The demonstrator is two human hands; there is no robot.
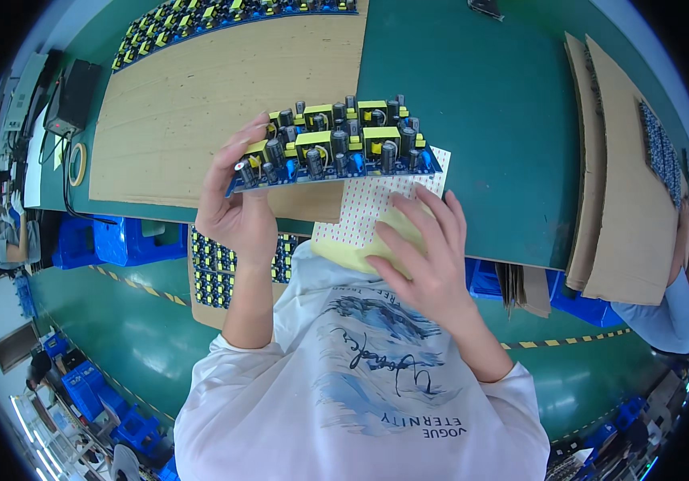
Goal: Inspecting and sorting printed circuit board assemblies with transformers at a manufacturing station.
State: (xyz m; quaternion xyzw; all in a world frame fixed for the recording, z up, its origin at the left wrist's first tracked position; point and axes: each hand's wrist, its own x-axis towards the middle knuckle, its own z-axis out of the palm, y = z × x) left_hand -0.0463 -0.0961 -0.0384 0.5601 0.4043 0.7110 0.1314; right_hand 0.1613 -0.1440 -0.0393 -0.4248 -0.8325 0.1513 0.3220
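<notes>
My left hand [236,196] is closed on the left end of a circuit board panel [336,172], tilted above the table's near edge. The blue panel carries yellow transformers, black cylindrical capacitors and small blue parts. Below its right half lies a white sheet of labels [364,208] with rows of small reddish marks. The sheet's yellow part [344,252] bends down over the table edge against my shirt. My right hand [428,256] is over this sheet with its fingers spread; I see nothing held in it. Whether its fingertips touch the sheet is unclear.
Brown cardboard [216,112] covers the green table's left part, with more boards [224,16] at its far edge. Below the table edge are further boards [214,272]. A tape roll [77,164] sits left. Upright cardboard [629,176] and a person's arm [681,248] are at right.
</notes>
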